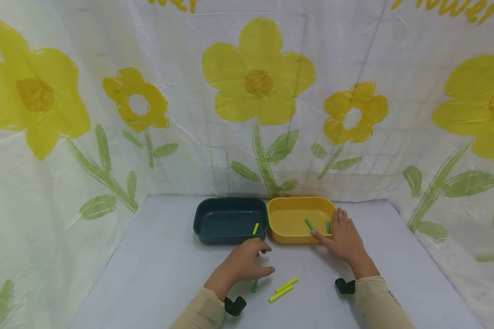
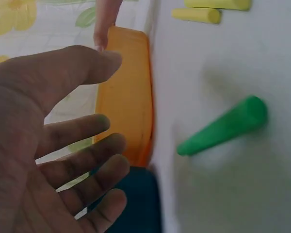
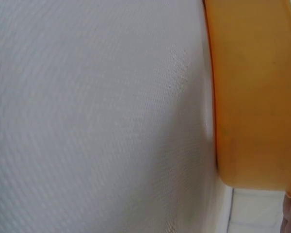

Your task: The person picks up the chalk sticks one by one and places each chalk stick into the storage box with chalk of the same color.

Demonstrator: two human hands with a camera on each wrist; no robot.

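My left hand [image 1: 244, 261], fingers spread and slightly bent, hovers in front of the dark teal bin [image 1: 222, 239] with nothing in its grasp. Below it a green stick [image 1: 255, 286] lies on the table, seen larger in the left wrist view as a short round green stick [image 2: 223, 127]. My right hand [image 1: 346, 238] rests at the right end of the yellow bin [image 1: 288, 239], fingers straight along the side and thumb by the front rim. Inside that bin are two green sticks, one [image 1: 309, 224] near the thumb tip, the other [image 1: 328, 227] beside the palm.
One yellow stick [image 1: 255, 228] is in the teal bin. Two more yellow sticks, the farther [image 1: 286, 284] and the nearer [image 1: 281, 294], lie side by side on the white table [image 1: 148, 265]. A flower-printed curtain [image 1: 189, 151] hangs behind the bins.
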